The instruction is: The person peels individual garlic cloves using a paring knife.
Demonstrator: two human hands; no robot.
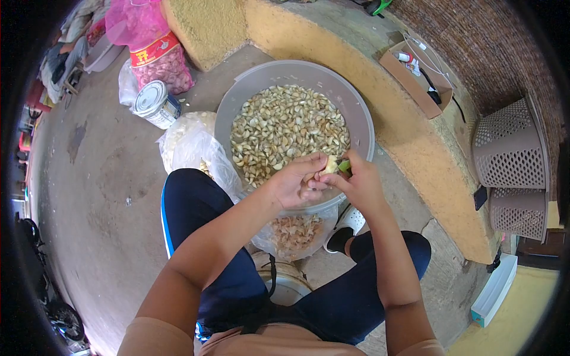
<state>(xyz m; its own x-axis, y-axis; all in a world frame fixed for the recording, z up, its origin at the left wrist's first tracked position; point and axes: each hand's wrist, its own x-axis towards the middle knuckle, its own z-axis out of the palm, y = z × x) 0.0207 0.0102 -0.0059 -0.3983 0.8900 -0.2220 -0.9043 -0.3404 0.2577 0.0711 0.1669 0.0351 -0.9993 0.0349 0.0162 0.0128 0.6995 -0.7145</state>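
Note:
Over the near right rim of a large grey tub [225,113] both hands are close together. The tub holds many garlic cloves [291,127]. My left hand [300,181] has its fingers closed on a pale garlic clove [331,165]. My right hand [361,181] grips a small tool with a green handle [344,166], its end at the clove; the blade is hidden. Below the hands, a clear plastic bag [294,234] holds brown garlic skins. Left of the tub stands a plastic bag with pale cloves [190,139].
A white can [155,104] and a pink net sack [161,65] stand at the upper left. On the ledge [392,118] at the right sits a cardboard box [415,80]. Grey perforated baskets [510,145] are at the far right, with a phone [480,198] beside them.

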